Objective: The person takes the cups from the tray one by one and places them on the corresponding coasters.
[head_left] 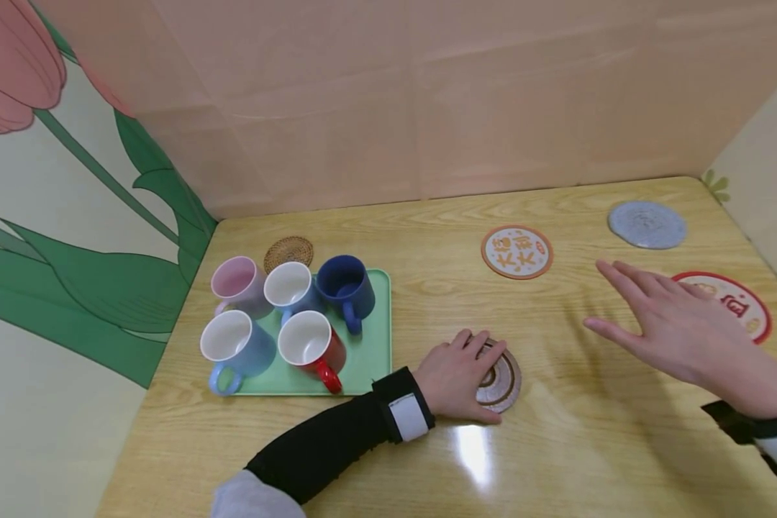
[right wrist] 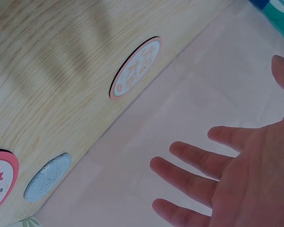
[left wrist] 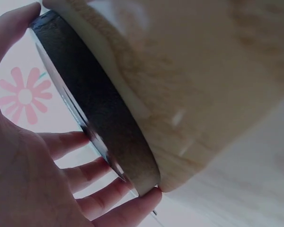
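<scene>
My left hand (head_left: 456, 378) spans a round coaster with brown and grey rings (head_left: 503, 388) in the middle of the table. In the left wrist view the thumb is at one edge of the coaster's dark rim (left wrist: 94, 90), and the fingertips (left wrist: 149, 196) hold the opposite side. Over the right part of the table hovers my right hand (head_left: 686, 327), its fingers spread and nothing in it. Part of a red-rimmed coaster (head_left: 754, 316) is hidden behind this hand.
On the left, a green tray (head_left: 378, 352) carries several mugs, among them a dark blue mug (head_left: 346, 288) and a red mug (head_left: 311, 345). A woven coaster (head_left: 289, 252) lies behind it. Farther right are an orange-rimmed coaster (head_left: 516, 252) and a grey-blue coaster (head_left: 647, 224).
</scene>
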The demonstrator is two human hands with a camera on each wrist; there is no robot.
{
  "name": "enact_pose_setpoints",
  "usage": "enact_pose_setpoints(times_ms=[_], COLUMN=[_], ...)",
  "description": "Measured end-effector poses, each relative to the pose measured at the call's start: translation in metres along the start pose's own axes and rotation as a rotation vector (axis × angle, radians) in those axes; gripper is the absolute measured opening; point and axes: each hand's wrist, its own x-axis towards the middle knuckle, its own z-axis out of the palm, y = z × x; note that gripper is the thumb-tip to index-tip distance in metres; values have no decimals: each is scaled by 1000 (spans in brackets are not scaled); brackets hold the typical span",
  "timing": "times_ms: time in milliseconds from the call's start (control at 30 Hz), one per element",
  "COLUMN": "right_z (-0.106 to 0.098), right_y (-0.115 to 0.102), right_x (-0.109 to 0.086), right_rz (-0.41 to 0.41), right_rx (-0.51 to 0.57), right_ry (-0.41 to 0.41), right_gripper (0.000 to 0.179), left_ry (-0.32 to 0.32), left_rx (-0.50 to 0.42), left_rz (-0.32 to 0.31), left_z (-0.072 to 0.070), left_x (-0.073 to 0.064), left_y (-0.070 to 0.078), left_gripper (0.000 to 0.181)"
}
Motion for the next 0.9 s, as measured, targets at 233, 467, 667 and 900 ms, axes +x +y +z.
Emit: enact_pose_setpoints(times_ms=[233,467,667,900], right_z=[2,2,2,2], right_y=[-1,-2,-2,-2], right_x=[1,1,0,1], right_rz=[-12,-8,-7,-8], right_rx=[-9,-30,-33,-28], right_ry=[9,7,4,-2], right_gripper=[85,85,87,87], left_ry=[12,40,49,36], left_rx=[-1,0,-11,-39], left_rz=[-25,-59,-115,-184], left_z=[-1,0,1,-3], left_x=[2,6,13,24], left_y=[-1,-5,-9,-16], left_gripper=[106,105,105,105])
